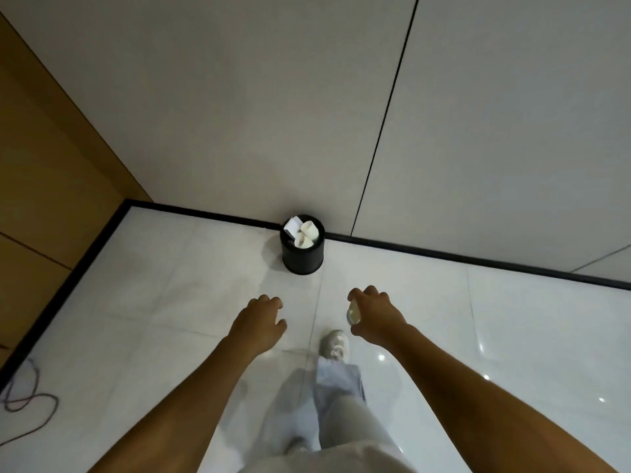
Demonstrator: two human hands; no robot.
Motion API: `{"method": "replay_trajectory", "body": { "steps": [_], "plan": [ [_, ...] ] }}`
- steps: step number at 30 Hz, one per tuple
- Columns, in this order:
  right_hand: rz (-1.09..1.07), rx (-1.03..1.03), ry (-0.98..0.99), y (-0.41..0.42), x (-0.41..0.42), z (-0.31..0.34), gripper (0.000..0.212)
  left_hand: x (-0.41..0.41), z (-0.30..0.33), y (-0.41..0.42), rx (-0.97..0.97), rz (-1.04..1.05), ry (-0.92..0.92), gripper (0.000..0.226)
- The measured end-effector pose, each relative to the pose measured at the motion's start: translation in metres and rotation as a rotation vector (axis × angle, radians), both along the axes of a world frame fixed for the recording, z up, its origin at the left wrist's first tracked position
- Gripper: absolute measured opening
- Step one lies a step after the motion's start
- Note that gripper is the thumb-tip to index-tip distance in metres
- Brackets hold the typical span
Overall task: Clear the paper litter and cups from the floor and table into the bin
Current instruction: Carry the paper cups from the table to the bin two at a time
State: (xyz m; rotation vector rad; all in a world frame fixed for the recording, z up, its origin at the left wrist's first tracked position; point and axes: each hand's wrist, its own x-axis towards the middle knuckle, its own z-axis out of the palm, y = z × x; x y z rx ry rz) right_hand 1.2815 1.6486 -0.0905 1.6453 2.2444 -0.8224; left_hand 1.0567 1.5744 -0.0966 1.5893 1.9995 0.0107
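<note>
A small black bin (302, 254) stands on the white tiled floor (191, 288), set against the dark skirting at the foot of a pale panelled wall (239, 97). Inside it, showing above the rim, lie two white paper cups (306, 234) tipped on their sides and a piece of white paper (292, 227) tucked at the left of them. Both of the person's bare arms reach forward and down toward the bin, the hands well short of it and apart from each other. The right hand (374, 310) curls round a pale paper cup (353, 313), of which only a part shows at the inner side of the fingers, between thumb and forefinger; the cup is held above the floor, nearer the person than the bin. The left hand (261, 319) holds nothing, its fingers loosely bent and turned downward. Below the hands a light-coloured shoe (336, 344) points toward the bin, with pale trouser legs (327, 404) beneath it in the view. On the left a wood-toned panel (44, 165) meets the pale wall at the corner, and a thin dark cable (25, 402) loops on the floor near the lower left edge. Bright spots of light reflect off the glossy tiles on the right.
</note>
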Motion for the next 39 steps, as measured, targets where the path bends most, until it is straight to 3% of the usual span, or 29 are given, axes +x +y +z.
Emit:
{"method": "replay_trajectory", "body": {
  "steps": [11,25,33,39],
  "plan": [
    [0.224,-0.029,-0.04,0.238,-0.08,-0.008,0.067,-0.038,-0.016,0.18,-0.048,0.201,-0.039,0.042],
    [0.498,-0.138,-0.105,0.404,-0.209,-0.075,0.063,-0.125,-0.082,0.3,-0.183,0.421,-0.118,0.039],
    [0.674,-0.257,-0.154,0.444,-0.271,-0.163,0.062,-0.159,-0.144,0.325,-0.193,0.66,-0.182,0.04],
    [0.803,-0.256,-0.247,0.464,-0.3,-0.291,0.058,-0.163,-0.256,0.338,-0.21,0.801,-0.209,0.04]
  ]
}}
